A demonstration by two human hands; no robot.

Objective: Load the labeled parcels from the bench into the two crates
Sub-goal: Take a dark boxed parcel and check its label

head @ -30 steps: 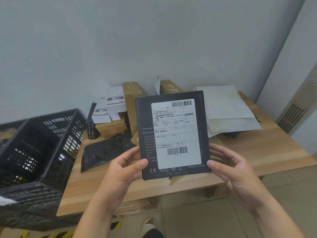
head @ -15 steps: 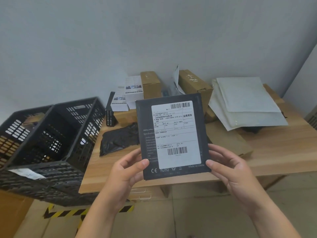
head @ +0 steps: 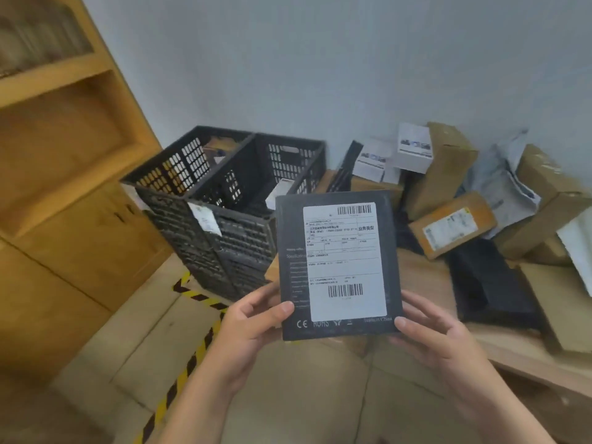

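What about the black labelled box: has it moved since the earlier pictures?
Yes. The black labelled box has gone left along the bench, toward the black crates.

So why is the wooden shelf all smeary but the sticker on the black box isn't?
Head view: the wooden shelf and the cardboard boxes look smeared, probably motion blur from the head turning; the black labeled parcel, near the middle, is sharper, its barcodes clear.

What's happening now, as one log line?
step: black box held up, not crated | left hand: grips its lower left | right hand: grips its lower right | crates: beside bench | parcels: more on bench
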